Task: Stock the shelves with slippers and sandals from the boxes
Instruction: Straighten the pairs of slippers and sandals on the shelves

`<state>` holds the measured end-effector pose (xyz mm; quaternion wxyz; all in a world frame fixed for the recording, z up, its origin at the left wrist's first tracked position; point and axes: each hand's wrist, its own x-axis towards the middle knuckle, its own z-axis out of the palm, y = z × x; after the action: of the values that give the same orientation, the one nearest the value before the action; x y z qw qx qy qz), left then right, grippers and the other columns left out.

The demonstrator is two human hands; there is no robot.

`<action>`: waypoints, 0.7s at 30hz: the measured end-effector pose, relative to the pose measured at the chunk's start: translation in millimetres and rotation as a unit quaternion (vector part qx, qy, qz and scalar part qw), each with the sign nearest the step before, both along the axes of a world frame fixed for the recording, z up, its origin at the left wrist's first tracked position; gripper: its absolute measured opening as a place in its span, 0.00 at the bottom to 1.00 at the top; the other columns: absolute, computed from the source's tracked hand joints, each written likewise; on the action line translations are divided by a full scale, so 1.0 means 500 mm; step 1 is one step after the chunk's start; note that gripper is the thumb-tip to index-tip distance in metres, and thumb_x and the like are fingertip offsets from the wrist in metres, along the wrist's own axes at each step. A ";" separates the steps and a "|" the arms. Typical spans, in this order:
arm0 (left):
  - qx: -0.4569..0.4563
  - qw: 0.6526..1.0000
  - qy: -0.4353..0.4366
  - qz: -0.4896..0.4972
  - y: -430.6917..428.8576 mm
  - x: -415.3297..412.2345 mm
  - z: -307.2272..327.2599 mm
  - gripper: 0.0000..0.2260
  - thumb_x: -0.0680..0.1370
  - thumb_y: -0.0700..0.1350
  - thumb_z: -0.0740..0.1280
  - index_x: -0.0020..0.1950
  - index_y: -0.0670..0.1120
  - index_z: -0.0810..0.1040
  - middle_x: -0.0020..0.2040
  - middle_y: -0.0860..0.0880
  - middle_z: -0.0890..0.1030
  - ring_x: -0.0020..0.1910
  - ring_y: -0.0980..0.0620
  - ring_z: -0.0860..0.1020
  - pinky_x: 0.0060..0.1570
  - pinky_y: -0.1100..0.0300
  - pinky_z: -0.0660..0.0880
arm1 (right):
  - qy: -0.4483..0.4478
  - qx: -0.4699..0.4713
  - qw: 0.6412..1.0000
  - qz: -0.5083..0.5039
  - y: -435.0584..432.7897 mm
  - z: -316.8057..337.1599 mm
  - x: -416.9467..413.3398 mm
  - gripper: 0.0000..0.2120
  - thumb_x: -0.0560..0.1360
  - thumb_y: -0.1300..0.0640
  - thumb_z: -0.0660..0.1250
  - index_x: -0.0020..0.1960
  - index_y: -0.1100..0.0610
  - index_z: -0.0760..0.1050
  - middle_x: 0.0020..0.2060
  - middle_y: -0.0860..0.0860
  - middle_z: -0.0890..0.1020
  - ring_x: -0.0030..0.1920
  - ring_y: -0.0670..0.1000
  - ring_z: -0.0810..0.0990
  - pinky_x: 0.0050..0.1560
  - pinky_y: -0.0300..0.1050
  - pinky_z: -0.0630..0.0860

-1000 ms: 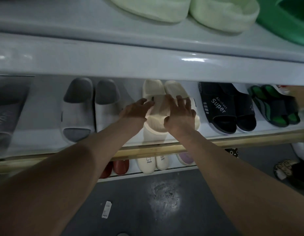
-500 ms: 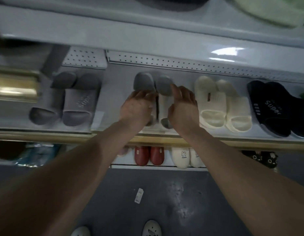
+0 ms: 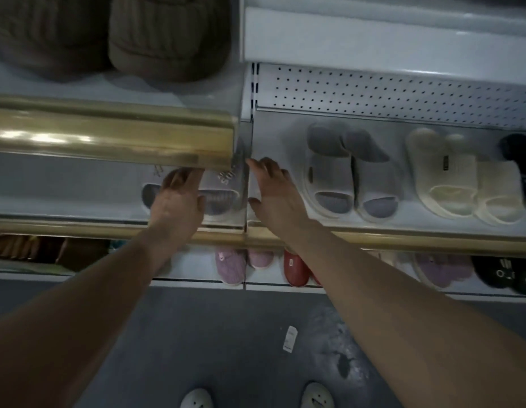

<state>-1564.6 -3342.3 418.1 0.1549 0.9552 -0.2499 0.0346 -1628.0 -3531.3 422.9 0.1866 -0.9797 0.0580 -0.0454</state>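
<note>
1. We face a white shelving unit [image 3: 373, 92] with a perforated back panel. It is split into a left bay and a right bay.
2. A grey floor [image 3: 226, 334] lies below the unit.
3. A gold rail [image 3: 108, 136] fronts the upper left shelf. A pair of brown knitted slippers [image 3: 167, 36] stands above it.
4. In the right bay, the middle shelf carries a pair of grey slippers [image 3: 353, 175]. A pair of cream slippers [image 3: 459, 178] sits just beside them, further right.
5. In the left bay, the same level carries a pair of grey printed slides [image 3: 222, 195], partly hidden under the gold rail.
6. Our left hand [image 3: 179, 201] rests on the grey printed slides. Its fingers are extended, not clenched, and reach up to the rail's lower edge.
7. Our right hand [image 3: 275, 192] is released, with fingers spread. It grasps nothing and sits over bare shelf between the bay divider and the grey slippers.
8. The lowest shelf holds pink slippers [image 3: 230, 265], a red slipper [image 3: 295, 267] and black slippers [image 3: 503, 272].
9. A paper tag [image 3: 290, 339] lies on the floor.
</note>
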 end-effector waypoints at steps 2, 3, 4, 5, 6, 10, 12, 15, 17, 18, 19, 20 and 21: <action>0.004 1.000 -0.001 0.007 0.042 0.031 -0.016 0.28 0.71 0.34 0.67 0.71 0.42 0.69 0.62 0.38 0.75 0.61 0.35 0.72 0.60 0.42 0.71 | 0.013 0.002 1.000 0.009 0.036 -0.015 0.031 0.36 0.73 0.59 0.69 0.77 0.53 0.57 0.73 0.56 0.63 0.63 0.61 0.70 0.60 0.54 0.72; 0.005 1.000 0.005 0.009 0.060 0.045 -0.023 0.29 0.70 0.32 0.66 0.71 0.42 0.68 0.63 0.38 0.74 0.62 0.35 0.71 0.61 0.42 0.71 | 0.017 0.000 1.000 0.010 0.051 -0.020 0.046 0.35 0.73 0.60 0.68 0.77 0.53 0.58 0.72 0.56 0.64 0.61 0.62 0.71 0.59 0.54 0.72; 0.010 1.000 0.013 0.009 0.076 0.058 -0.028 0.30 0.69 0.31 0.66 0.72 0.41 0.67 0.64 0.38 0.73 0.63 0.35 0.70 0.61 0.42 0.71 | 0.024 -0.004 1.000 0.007 0.064 -0.023 0.060 0.35 0.73 0.62 0.68 0.76 0.52 0.59 0.71 0.56 0.66 0.60 0.62 0.72 0.58 0.53 0.72; 0.020 1.000 0.019 0.004 0.090 0.072 -0.033 0.31 0.69 0.30 0.66 0.72 0.41 0.67 0.64 0.38 0.72 0.63 0.35 0.69 0.61 0.42 0.71 | 0.032 -0.008 0.999 0.001 0.075 -0.024 0.073 0.34 0.73 0.63 0.68 0.75 0.51 0.59 0.70 0.55 0.67 0.60 0.61 0.71 0.58 0.52 0.72; 0.030 0.999 0.021 0.000 0.101 0.083 -0.035 0.32 0.68 0.30 0.65 0.72 0.41 0.66 0.64 0.37 0.72 0.64 0.35 0.69 0.60 0.41 0.71 | 0.044 -0.013 0.999 -0.006 0.083 -0.024 0.085 0.33 0.73 0.63 0.68 0.74 0.51 0.60 0.69 0.54 0.69 0.62 0.60 0.71 0.59 0.51 0.72; 0.080 0.995 0.063 0.021 0.124 0.129 -0.034 0.31 0.74 0.34 0.64 0.76 0.49 0.61 0.70 0.42 0.67 0.67 0.38 0.67 0.62 0.45 0.70 | 0.096 -0.026 0.995 -0.021 0.105 -0.031 0.121 0.33 0.74 0.60 0.70 0.75 0.51 0.61 0.71 0.52 0.69 0.69 0.58 0.68 0.64 0.49 0.71; 0.108 0.989 0.099 0.031 0.125 0.146 -0.037 0.30 0.76 0.38 0.63 0.75 0.55 0.59 0.73 0.46 0.64 0.67 0.40 0.68 0.62 0.47 0.70 | 0.105 -0.040 0.993 -0.021 0.111 -0.041 0.132 0.32 0.74 0.60 0.69 0.75 0.51 0.61 0.71 0.52 0.69 0.71 0.57 0.66 0.65 0.48 0.71; 0.118 0.986 0.114 0.029 0.127 0.168 -0.053 0.32 0.75 0.37 0.64 0.75 0.58 0.60 0.74 0.49 0.63 0.66 0.41 0.69 0.62 0.47 0.71 | 0.101 -0.063 0.993 -0.023 0.115 -0.056 0.141 0.27 0.76 0.61 0.67 0.73 0.51 0.64 0.67 0.51 0.74 0.71 0.55 0.67 0.66 0.43 0.68; 0.126 0.984 0.119 0.045 0.123 0.178 -0.059 0.31 0.75 0.37 0.66 0.74 0.55 0.62 0.72 0.48 0.66 0.66 0.42 0.68 0.63 0.46 0.70 | 0.095 -0.063 0.993 -0.041 0.114 -0.064 0.147 0.23 0.76 0.62 0.65 0.70 0.51 0.68 0.65 0.51 0.76 0.70 0.55 0.68 0.64 0.44 0.70; 0.136 0.982 0.117 0.054 0.119 0.182 -0.060 0.29 0.75 0.39 0.67 0.73 0.54 0.64 0.71 0.48 0.68 0.66 0.42 0.68 0.63 0.47 0.71 | 0.089 -0.062 0.993 -0.053 0.112 -0.067 0.151 0.21 0.77 0.61 0.64 0.69 0.52 0.69 0.66 0.52 0.75 0.70 0.55 0.68 0.63 0.46 0.71; 0.144 0.982 0.109 0.059 0.116 0.188 -0.061 0.26 0.75 0.43 0.68 0.72 0.52 0.65 0.70 0.47 0.69 0.66 0.42 0.69 0.62 0.47 0.72 | 0.084 -0.066 0.992 -0.060 0.109 -0.068 0.154 0.19 0.78 0.60 0.64 0.68 0.52 0.70 0.67 0.52 0.74 0.71 0.55 0.67 0.63 0.47 0.72; 0.152 0.980 0.109 0.063 0.112 0.192 -0.061 0.25 0.75 0.48 0.69 0.71 0.51 0.66 0.68 0.46 0.71 0.65 0.42 0.70 0.60 0.48 0.72 | 0.082 -0.071 0.992 -0.062 0.105 -0.072 0.157 0.17 0.79 0.59 0.63 0.67 0.52 0.70 0.68 0.53 0.73 0.72 0.55 0.65 0.63 0.46 0.71; 0.159 0.979 0.109 0.066 0.109 0.197 -0.062 0.26 0.75 0.54 0.70 0.70 0.51 0.68 0.67 0.46 0.72 0.64 0.41 0.72 0.59 0.48 0.73 | 0.085 -0.074 0.992 -0.059 0.101 -0.073 0.159 0.16 0.80 0.59 0.61 0.67 0.53 0.71 0.69 0.52 0.72 0.73 0.54 0.64 0.64 0.45 0.69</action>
<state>-1466.2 -3288.1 387.0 0.0250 0.9799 -0.1707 -0.0997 -1548.6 -3480.9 386.2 0.1046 -0.9861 0.1274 0.0226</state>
